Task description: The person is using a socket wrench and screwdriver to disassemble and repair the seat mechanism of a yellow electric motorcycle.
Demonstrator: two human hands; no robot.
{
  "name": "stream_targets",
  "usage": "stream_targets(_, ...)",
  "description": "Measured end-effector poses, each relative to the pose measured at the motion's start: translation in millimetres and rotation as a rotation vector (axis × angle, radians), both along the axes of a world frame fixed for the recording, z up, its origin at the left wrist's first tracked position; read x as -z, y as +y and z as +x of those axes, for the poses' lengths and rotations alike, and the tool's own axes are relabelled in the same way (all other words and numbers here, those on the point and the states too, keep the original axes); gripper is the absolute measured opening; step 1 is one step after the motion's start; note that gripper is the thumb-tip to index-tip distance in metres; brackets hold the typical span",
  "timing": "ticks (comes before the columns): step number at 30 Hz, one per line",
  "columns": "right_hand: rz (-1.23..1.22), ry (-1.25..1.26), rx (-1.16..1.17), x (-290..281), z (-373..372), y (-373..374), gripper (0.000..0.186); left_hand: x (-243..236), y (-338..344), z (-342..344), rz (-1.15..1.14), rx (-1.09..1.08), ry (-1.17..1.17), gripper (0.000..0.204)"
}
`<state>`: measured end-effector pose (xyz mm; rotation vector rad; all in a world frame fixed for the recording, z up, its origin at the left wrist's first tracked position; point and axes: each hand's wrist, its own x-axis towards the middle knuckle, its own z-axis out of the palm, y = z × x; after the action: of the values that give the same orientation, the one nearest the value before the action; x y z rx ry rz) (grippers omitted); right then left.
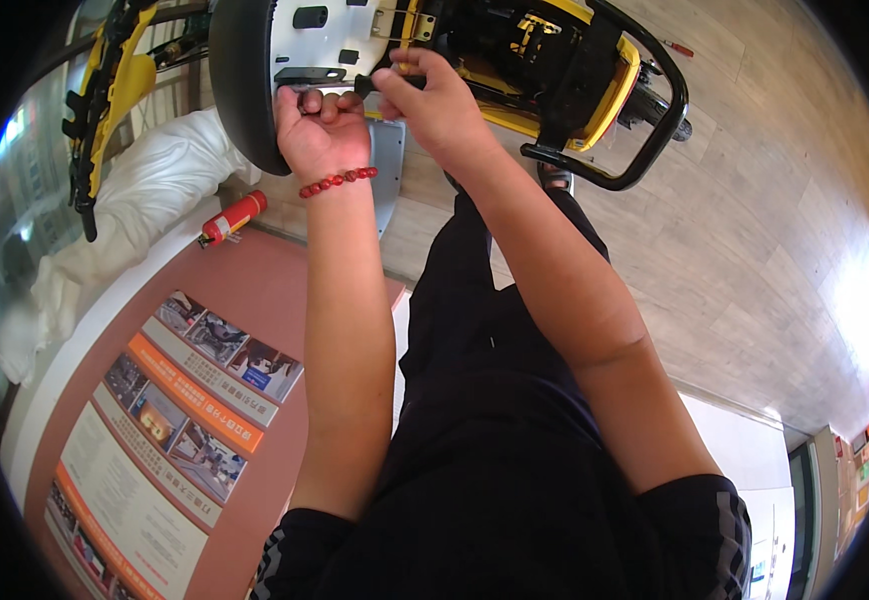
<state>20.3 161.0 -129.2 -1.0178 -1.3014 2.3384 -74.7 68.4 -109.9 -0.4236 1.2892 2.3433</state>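
A black seat is tipped up at the top of the view, its pale underside showing. A flat black bracket lies along that underside. My left hand, with a red bead bracelet on its wrist, is at the seat's lower edge with its fingers curled in; what they hold, if anything, is hidden. Close beside it, my right hand pinches a small black part, whose kind I cannot make out. Behind my hands is the yellow and black body of a scooter.
A black tubular rail curves around the scooter's right end. Black and yellow handlebar parts stand at the upper left. A red fire extinguisher, a white cloth and a printed poster board are to the left. A red-handled tool lies on the wooden floor.
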Motion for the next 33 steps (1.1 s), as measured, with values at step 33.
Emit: stream_targets(33,-0.201,-0.105,-0.591,-42.8,128.4,37.7,0.024,-48.0,-86.1,87.8,-0.687,0.661,0.415,0.019)
